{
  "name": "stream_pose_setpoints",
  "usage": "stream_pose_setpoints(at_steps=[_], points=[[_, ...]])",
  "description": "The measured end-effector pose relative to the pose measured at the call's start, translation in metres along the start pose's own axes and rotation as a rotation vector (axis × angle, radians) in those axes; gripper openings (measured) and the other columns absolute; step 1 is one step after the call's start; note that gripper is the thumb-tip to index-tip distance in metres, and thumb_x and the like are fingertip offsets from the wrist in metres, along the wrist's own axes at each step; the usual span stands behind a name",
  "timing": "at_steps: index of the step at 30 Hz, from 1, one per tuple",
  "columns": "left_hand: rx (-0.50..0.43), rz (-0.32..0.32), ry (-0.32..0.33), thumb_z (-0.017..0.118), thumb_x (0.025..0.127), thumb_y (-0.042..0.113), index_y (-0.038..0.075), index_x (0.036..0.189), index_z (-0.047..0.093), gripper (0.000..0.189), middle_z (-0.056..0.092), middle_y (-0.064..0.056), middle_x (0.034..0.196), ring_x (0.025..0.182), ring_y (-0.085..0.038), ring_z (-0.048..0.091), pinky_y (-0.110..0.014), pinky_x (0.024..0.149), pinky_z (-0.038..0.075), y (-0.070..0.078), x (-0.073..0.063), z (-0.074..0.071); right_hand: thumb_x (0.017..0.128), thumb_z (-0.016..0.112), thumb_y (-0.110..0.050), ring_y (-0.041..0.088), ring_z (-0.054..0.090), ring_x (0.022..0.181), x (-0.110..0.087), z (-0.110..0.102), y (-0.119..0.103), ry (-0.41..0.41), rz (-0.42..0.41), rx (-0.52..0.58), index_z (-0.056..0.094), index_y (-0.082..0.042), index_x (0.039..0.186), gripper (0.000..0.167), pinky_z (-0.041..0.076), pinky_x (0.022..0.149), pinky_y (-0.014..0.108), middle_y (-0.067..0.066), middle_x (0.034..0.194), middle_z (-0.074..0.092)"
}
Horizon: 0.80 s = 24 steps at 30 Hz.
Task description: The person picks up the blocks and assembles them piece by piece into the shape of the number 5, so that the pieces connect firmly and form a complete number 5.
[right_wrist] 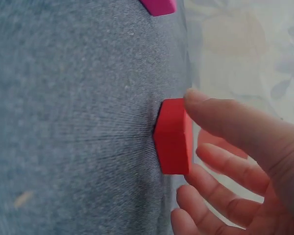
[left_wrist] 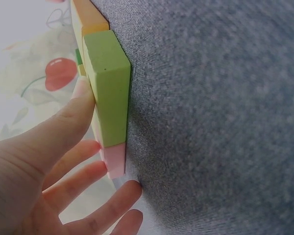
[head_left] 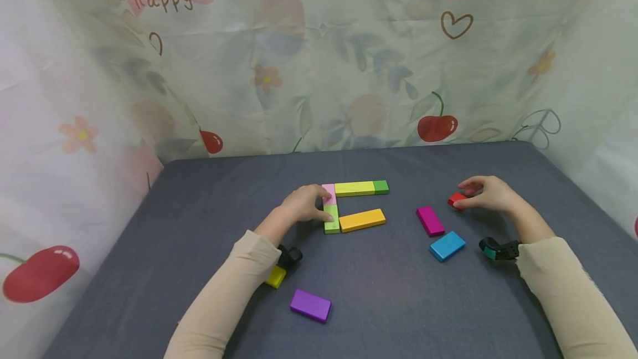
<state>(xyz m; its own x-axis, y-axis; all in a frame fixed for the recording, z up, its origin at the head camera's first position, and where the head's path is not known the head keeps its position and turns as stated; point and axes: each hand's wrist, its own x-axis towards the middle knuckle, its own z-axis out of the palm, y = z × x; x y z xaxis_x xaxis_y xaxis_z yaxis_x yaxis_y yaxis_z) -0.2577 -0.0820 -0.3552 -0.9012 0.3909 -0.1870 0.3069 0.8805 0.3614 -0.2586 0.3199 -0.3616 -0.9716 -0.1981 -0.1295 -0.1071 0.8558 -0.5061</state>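
In the head view my left hand (head_left: 304, 204) rests at a light green block (head_left: 331, 219) and a pink block (head_left: 329, 194), laid end to end. The left wrist view shows its thumb along the green block (left_wrist: 110, 93), the fingers loosely spread by the pink one (left_wrist: 115, 159). A yellow block (head_left: 354, 189) with a dark green block (head_left: 381, 186) at its end runs right from the pink. An orange block (head_left: 362, 220) meets the light green one. My right hand (head_left: 490, 194) holds a red block (right_wrist: 172, 137) between thumb and fingers, low at the cloth.
Magenta (head_left: 430, 221) and blue (head_left: 447, 246) blocks lie left of my right forearm. A purple block (head_left: 311, 305) is nearer me, and another yellow block (head_left: 276, 277) is partly under my left sleeve. Patterned curtains (head_left: 319, 71) border the grey cloth-covered table (head_left: 379, 303).
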Motion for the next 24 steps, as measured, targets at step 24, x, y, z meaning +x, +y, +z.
stream_pose_setpoints(at_steps=[24], points=[[0.0,-0.005,0.006,0.075,0.078,0.032,0.013,0.129,0.057,0.058,0.053,-0.005,0.137,0.129,-0.024,0.046,-0.041,0.109,0.036,0.0,0.001,0.0,0.08,0.072,-0.029,0.026,0.053,0.091,0.0,0.0,-0.015,-0.004,-0.041,0.006,0.06,0.004,0.113,0.048,0.042,0.066,0.025,0.022,0.105,0.061]])
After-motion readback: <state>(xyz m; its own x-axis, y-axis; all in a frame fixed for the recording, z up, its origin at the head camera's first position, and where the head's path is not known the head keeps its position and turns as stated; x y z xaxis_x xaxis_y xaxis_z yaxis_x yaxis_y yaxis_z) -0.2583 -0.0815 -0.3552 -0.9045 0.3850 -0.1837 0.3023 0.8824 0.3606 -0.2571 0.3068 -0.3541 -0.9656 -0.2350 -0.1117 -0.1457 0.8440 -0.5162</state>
